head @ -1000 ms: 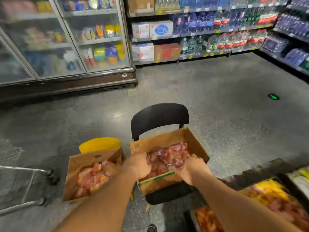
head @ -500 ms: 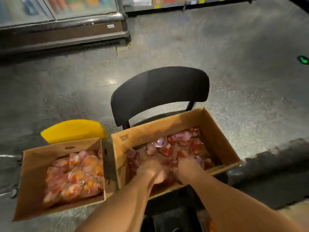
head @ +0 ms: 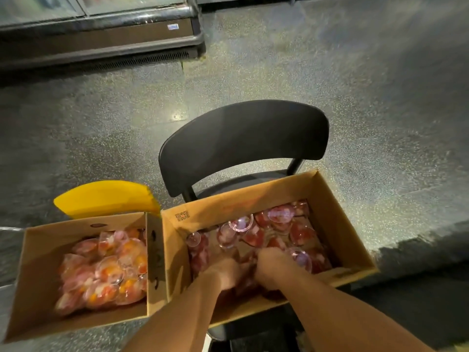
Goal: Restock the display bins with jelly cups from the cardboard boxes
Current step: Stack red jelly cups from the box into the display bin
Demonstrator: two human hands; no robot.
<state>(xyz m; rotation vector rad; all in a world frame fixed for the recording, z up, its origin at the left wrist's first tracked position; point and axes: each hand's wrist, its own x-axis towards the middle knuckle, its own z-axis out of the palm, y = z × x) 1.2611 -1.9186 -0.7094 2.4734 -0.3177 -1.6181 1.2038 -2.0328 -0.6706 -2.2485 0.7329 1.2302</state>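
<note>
Both hands down in the right cardboard box on the black chair, centre-right of frame. Left hand & right hand sit side by side, fingers buried among red jelly cups; grip can't tell. Left cardboard box w/ orange jelly cups touches its wall. Open floor upper right; freezer base upper left.

Both forearms are bare, with no sleeves showing; the left hand and right hand wear no gloves.
</note>
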